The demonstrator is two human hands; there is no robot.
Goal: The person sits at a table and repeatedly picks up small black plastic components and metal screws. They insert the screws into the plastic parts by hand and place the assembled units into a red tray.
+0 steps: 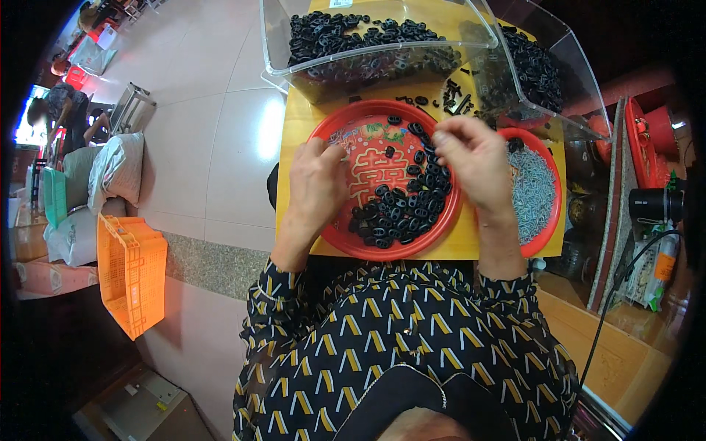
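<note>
Two bare hands work in my view, and I take my clock from the middle of the large red tray [368, 176]. At 9 o'clock I have the left hand [318, 180] over the rim, back up, fingers curled inward; its tips are hidden from me, so I cannot tell whether it pinches anything. At 2 o'clock the right hand [478, 158] reaches in across the rim, thumb and forefinger drawn close together; whether a piece sits between them I cannot tell.

The small black two-holed pieces [401, 213] lie inside the tray, sweeping from 1 o'clock round to 7 and heaped thickest near 5. At 3 o'clock, partly behind the right forearm, a smaller red tray [557, 176] holds silvery screws [533, 195]. I see one clear bin [368, 61] at 12 o'clock and another clear bin [562, 117] at 2, both holding black parts. Loose dark parts [456, 95] dot the yellow tabletop [478, 242] at 1 o'clock.
</note>
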